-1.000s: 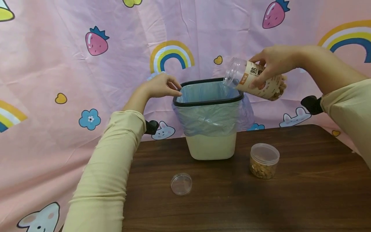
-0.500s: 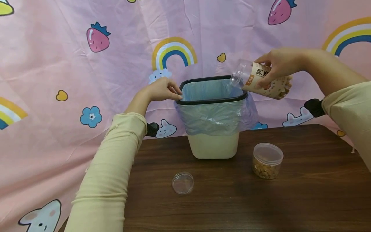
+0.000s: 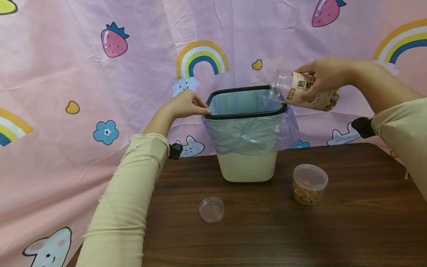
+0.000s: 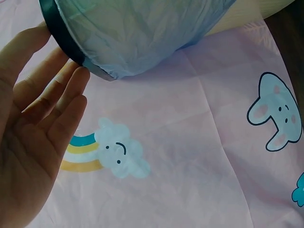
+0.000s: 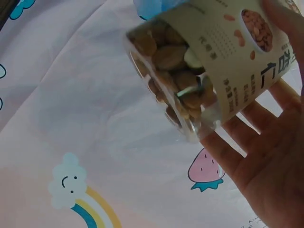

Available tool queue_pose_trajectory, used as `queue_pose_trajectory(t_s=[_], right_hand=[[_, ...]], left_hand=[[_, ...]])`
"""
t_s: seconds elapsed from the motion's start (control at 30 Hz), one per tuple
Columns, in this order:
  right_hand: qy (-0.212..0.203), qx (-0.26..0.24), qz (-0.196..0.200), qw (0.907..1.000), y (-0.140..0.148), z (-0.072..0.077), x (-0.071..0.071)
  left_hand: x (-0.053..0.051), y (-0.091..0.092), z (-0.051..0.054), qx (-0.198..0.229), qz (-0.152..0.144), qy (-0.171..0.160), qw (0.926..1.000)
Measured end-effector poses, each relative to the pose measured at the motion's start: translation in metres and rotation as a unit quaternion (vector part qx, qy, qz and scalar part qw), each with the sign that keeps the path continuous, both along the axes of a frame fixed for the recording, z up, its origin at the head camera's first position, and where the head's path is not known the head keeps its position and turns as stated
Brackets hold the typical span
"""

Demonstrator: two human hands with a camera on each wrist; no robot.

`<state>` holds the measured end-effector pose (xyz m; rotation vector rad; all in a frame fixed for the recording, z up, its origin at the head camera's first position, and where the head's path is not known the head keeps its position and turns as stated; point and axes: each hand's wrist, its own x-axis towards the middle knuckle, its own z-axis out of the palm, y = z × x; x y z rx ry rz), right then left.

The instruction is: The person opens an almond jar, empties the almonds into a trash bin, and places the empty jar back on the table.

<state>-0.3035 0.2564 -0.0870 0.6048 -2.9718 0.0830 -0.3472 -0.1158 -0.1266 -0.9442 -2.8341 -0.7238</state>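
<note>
Thumb and fingertips of my left hand pinch the black rim at the left corner of a cream bin. A bluish plastic liner covers its inside and folds over the outside. My right hand grips a clear, labelled jar, tilted with its uncovered mouth lower left, over the bin's right side. Brown nuts lie toward the jar's bottom end. Nothing is seen falling from it.
On the dark wooden table, a clear round lid lies before the bin. A lidded tub with brown pieces stands right of it. A pink patterned cloth hangs behind.
The head view has shifted slightly, moving the scene right and a little down at the jar. My right hand tilts the jar slightly closer to level. My left hand stays at the rim.
</note>
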Motion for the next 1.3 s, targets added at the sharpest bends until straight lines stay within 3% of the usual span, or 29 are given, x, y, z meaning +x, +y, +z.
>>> queue_pose_trajectory(t_s=[0.2,0.5,0.9,1.3], right_hand=[[0.001,-0.014,-0.010,0.9999,0.000,-0.003,0.000],[0.040,0.007,-0.006,0.9992,-0.002,-0.004,0.001],[0.128,0.027,-0.002,0.9914,-0.002,-0.011,0.002],[0.143,0.008,0.009,0.9897,-0.005,-0.012,0.005]], left_hand=[[0.000,0.000,-0.002,0.006,0.004,0.002,1.0000],[0.001,0.000,-0.004,0.013,0.006,0.011,0.9998],[-0.001,-0.001,-0.006,0.020,0.006,0.013,0.9997],[-0.001,-0.001,-0.007,0.023,0.009,0.011,0.9996]])
